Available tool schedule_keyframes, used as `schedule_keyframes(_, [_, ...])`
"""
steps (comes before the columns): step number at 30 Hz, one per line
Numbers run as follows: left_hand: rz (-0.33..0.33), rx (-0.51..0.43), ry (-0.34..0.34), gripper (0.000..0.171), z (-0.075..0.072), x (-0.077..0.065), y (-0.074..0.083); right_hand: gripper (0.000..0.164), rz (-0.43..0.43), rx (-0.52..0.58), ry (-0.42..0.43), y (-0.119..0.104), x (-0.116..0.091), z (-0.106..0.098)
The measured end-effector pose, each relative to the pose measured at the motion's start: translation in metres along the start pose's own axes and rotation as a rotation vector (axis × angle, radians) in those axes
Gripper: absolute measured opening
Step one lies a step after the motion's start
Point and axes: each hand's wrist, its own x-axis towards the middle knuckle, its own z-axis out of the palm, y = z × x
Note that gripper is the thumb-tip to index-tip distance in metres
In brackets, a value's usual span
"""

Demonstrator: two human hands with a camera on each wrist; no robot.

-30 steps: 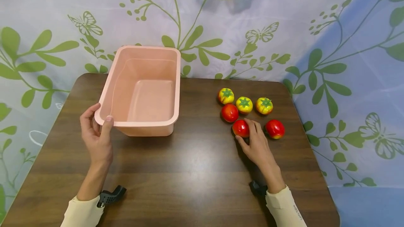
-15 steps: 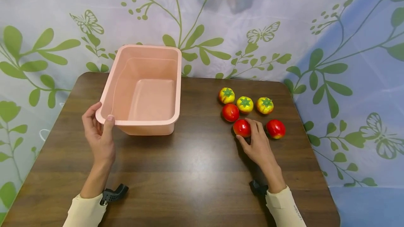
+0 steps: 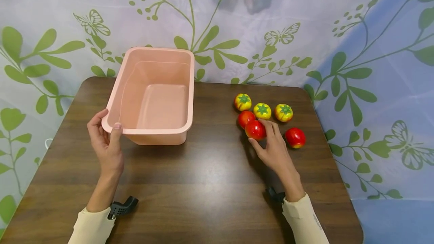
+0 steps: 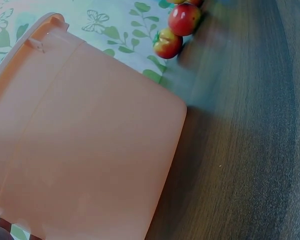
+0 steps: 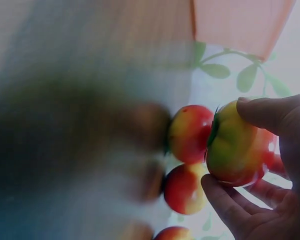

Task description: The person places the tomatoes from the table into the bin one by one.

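My left hand grips the near left corner of a pink plastic tub, thumb over the rim and fingers outside. The tub's outer wall fills much of the left wrist view. Between the thumb and fingers of my right hand is a glossy red tomato, its yellow-green stem side facing the table in the right wrist view. That tomato overlaps another red tomato in the head view. To the right of my hand lies a third red one.
Several yellow tomatoes with green star-shaped tops, such as the middle one, lie behind the red ones. A brown wooden table carries everything. Behind it hangs a cloth backdrop printed with leaves and butterflies.
My right hand has taken the red tomato up off the table and moved it slightly left and away from me. The left hand and the tub stay in place.
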Motion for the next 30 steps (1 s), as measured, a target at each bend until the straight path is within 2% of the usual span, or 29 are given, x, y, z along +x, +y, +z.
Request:
schedule_keyframes(12, [0.005, 0.028, 0.015, 0.053, -0.001, -0.002, 0.000, 0.078, -0.057, 0.035, -0.008, -0.033, 0.028, 0.003])
schedule_keyframes(22, [0.018, 0.016, 0.016, 0.053, 0.000, -0.002, -0.001, 0.075, -0.108, 0.091, -0.015, -0.066, 0.048, 0.004])
schedule_keyframes(30, [0.029, 0.002, 0.018, 0.052, 0.000, -0.002, -0.002, 0.078, -0.205, 0.114, 0.008, -0.096, 0.063, 0.007])
